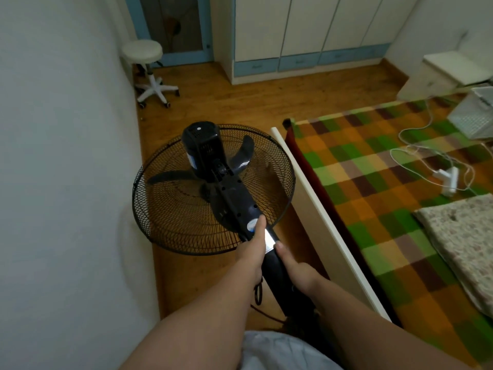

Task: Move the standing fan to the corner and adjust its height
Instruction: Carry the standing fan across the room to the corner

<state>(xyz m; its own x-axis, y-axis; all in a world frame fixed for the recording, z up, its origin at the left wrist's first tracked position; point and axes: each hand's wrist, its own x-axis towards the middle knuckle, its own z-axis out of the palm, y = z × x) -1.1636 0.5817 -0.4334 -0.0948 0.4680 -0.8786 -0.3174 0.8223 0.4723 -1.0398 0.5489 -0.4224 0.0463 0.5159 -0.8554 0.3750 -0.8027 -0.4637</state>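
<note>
Two hands held the standing fan [213, 188] by its control column [270, 237] — left hand [252, 253] and right hand [297, 272] curled round opposite sides, cage [184, 225] tilted beyond the fingertips [261, 222], bed [373, 169] right of them — presumably to balance it.

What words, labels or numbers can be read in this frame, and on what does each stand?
Nothing here is legible.
Round sticker on the standing fan, by the left hand: too blurred to read.
Small label on top of the motor housing: too small.
Blue label on its side: blurred.
</note>
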